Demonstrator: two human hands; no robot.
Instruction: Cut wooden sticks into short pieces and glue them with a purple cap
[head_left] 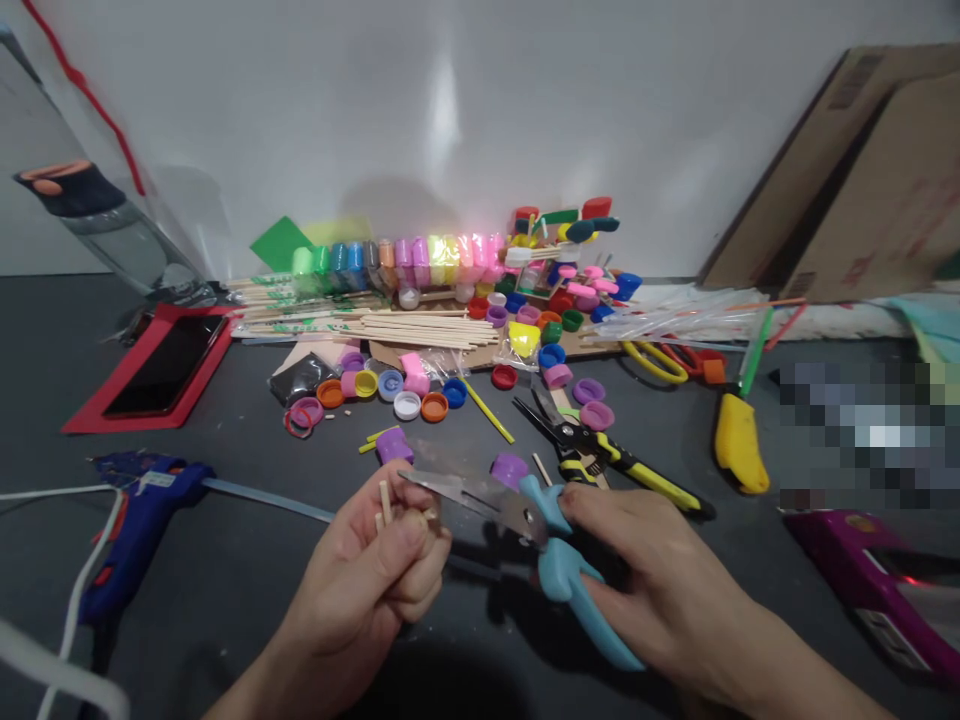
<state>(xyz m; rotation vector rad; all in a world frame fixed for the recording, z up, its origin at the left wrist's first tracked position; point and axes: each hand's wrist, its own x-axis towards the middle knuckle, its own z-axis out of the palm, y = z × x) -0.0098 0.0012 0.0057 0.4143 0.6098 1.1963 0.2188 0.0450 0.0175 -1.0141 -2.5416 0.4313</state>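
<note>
1. Left hand (379, 580): closed round short wooden sticks (385, 500), over the near half of the worktop (240, 610). Lower ends hidden in the fist, so can't count them.
2. Right hand (660, 570): gripping light-blue-handled scissors (530, 520), tips at the left index finger. Some fingers hidden behind the handles. Can't tell if the blades are parted.
3. Toward the worktop's left edge: blue glue gun (135, 540), glue stick (262, 498) running behind the left hand. White cable (73, 610) cut off by frame. Purple device (862, 570) on the right side, also cut off; pixelated patch just beyond it.
4. Mid-worktop: yellow-black pliers (630, 465), partly overlapped with other tools; hard to separate. Loose caps around, including a white cap (407, 405). Clear bag (536, 358) holds a yellow lump (523, 338).
5. Far edge: row of small coloured pots (405, 260) under shiny film; exact contents unclear. Left far corner: clear bottle (127, 235), navy lid, fill level unreadable.
</note>
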